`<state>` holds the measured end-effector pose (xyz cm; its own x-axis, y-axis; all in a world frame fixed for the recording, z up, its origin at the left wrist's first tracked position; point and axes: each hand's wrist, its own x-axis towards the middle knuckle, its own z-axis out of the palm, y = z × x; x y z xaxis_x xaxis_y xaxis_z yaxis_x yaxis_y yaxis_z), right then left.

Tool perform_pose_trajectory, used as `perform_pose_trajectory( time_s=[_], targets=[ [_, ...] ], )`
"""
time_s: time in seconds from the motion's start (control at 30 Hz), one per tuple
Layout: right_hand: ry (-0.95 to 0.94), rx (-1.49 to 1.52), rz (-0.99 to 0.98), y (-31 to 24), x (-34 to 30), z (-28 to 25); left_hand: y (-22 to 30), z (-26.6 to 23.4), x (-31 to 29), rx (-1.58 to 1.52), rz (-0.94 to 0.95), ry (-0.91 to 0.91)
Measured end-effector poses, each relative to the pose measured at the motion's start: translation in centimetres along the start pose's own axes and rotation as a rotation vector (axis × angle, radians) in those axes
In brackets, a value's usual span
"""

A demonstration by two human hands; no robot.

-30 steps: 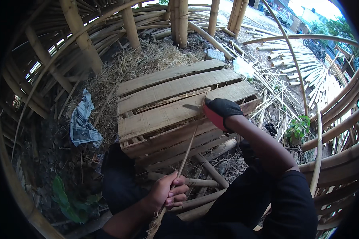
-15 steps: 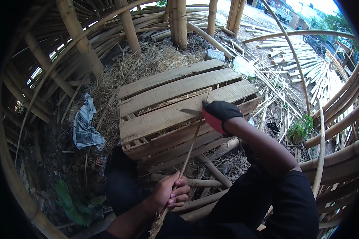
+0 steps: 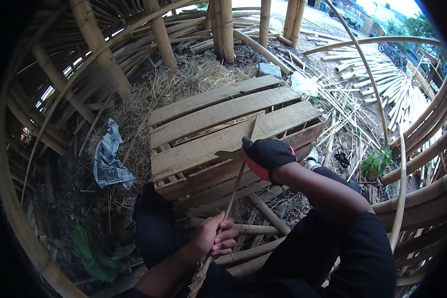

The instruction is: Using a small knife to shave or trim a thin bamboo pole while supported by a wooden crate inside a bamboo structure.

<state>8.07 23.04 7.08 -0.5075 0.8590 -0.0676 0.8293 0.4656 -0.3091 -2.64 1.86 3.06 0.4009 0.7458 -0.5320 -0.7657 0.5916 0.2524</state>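
Observation:
My left hand [image 3: 214,237], bare, is closed around the lower part of a thin bamboo strip [image 3: 237,187]. The strip slants up and away to the right; its frayed near end hangs below my fist, and its far end rests over a slatted wooden crate [image 3: 196,151]. In a black and red glove, my right hand [image 3: 269,158] grips a knife, whose handle is hidden in the fist. The knife blade [image 3: 227,155] points left and crosses the strip near the crate's front edge.
Straw [image 3: 184,82] lies behind the crate, with crumpled newspaper [image 3: 110,159] at its left. Bamboo posts [image 3: 222,30] stand at the back. Cut bamboo poles [image 3: 377,82] spread on the ground at far right. A curved bamboo lattice [image 3: 422,208] bounds the right side.
My right hand and the knife have moved a little left and toward me along the strip. My left hand keeps its hold in nearly the same place.

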Motion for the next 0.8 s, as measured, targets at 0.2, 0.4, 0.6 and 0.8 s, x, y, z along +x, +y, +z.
perform_pose_trajectory(
  time_s=[0.2, 0.4, 0.6, 0.8],
  targets=[
    [-0.026, 0.026, -0.053, 0.4, 0.2, 0.4, 0.7, 0.3, 0.6, 0.008, 0.057, 0.002],
    [0.033, -0.027, -0.090, 3.0, 3.6, -2.5, 0.8, 0.8, 0.6, 0.038, 0.054, -0.010],
    [-0.138, -0.041, -0.131, 1.5, 1.2, -1.1, 0.4, 0.6, 1.5, 0.032, 0.030, 0.041],
    [-0.108, -0.006, -0.052, 0.4, -0.5, 1.0, 0.6, 0.9, 1.5, 0.043, 0.043, 0.060]
  ],
)
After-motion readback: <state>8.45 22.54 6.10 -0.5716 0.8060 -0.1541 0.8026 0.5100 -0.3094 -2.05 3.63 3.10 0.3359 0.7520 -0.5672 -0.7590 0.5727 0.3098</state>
